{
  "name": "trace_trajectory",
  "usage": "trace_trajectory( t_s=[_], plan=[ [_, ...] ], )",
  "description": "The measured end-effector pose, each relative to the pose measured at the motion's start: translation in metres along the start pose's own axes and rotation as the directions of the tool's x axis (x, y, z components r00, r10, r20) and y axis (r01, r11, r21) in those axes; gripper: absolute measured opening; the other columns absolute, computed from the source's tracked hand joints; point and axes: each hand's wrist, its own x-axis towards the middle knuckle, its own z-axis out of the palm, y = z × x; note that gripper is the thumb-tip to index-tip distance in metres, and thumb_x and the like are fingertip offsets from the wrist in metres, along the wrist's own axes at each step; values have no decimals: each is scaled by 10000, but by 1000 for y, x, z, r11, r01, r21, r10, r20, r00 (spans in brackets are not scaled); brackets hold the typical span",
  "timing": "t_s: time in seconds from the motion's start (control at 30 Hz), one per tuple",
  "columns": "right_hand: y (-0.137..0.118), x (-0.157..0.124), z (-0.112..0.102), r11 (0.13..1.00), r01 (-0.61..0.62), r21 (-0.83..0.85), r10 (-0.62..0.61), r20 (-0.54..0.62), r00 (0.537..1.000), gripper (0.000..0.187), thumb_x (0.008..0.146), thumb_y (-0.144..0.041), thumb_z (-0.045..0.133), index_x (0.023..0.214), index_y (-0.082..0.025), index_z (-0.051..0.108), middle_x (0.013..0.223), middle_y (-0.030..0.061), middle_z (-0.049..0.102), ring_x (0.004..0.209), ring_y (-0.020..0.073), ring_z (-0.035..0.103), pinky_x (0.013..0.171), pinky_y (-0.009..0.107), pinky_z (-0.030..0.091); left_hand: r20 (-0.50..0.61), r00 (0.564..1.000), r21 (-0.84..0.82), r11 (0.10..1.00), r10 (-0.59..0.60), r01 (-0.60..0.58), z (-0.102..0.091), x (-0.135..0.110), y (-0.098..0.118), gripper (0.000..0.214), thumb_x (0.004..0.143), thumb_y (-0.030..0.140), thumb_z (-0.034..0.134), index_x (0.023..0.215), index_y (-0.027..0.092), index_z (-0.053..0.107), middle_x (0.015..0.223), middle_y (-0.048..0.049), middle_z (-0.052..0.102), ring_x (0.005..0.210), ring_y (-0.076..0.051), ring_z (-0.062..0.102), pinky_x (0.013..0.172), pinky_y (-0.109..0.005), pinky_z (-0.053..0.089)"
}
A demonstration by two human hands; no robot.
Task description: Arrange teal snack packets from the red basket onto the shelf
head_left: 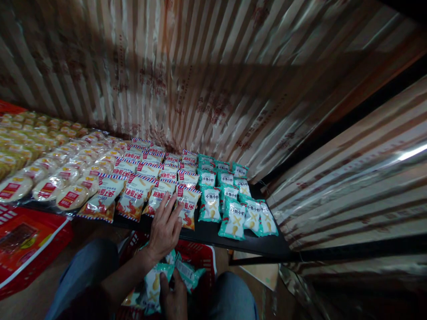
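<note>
My left hand (pixel 165 227) reaches up to the front edge of a black shelf (pixel 233 242), fingers spread and lying flat on the red-and-white snack packets (pixel 160 191) in the front row. Beside those packets on the right stand rows of teal snack packets (pixel 233 213). My right hand (pixel 174 297) is low between my knees, fingers closed on a teal packet (pixel 154 284) from a bunch lying in a red basket (pixel 196 255).
Pale round packets (pixel 50 178) fill the left part of the shelf, with yellow ones behind. Shiny striped foil (pixel 213 80) covers the wall behind and to the right. A red printed bag (pixel 23 240) lies at the lower left.
</note>
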Motion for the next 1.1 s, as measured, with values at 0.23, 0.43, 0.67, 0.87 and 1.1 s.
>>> trace_trajectory(
  t_s=[0.23,0.43,0.67,0.87,1.1],
  plan=[
    [-46,19,-55,997,-18,70,11,90,996,379,812,-417,586,1085,-168,673,1067,101,708,959,236,671,834,310,536,36,998,-299,953,55,-42,-14,-12,7,350,868,89,427,1196,167,520,1319,-131,534,1297,-248,430,1027,-449,431],
    [-87,48,-64,970,234,-71,-243,-149,959,387,924,-348,423,1247,-186,562,1246,118,612,1135,212,586,944,371,495,82,992,-130,988,98,-87,1,-14,4,375,852,64,448,1203,157,542,1365,-132,500,1367,-279,331,1060,-475,397],
    [-101,111,-43,819,432,-377,-518,-162,840,445,960,-270,324,1378,-161,434,1481,147,359,1383,250,298,1056,522,368,107,993,110,992,43,-55,16,-17,-4,390,877,124,434,1243,189,552,1394,-119,483,1406,-305,237,1089,-536,306],
    [-105,129,-28,766,458,-450,-567,-137,813,454,951,-270,350,1380,-145,432,1516,159,281,1407,278,219,1058,541,343,47,996,229,972,-70,58,13,-15,-15,435,871,195,472,1302,237,512,1440,-88,435,1423,-306,182,1121,-557,214],
    [-113,137,-24,736,451,-506,-587,-143,797,450,922,-286,427,1349,-150,466,1521,163,260,1407,303,199,1042,534,348,27,993,234,967,-114,105,19,-17,-31,414,879,179,454,1288,208,512,1411,-100,467,1419,-301,195,1111,-529,245]
  ],
)
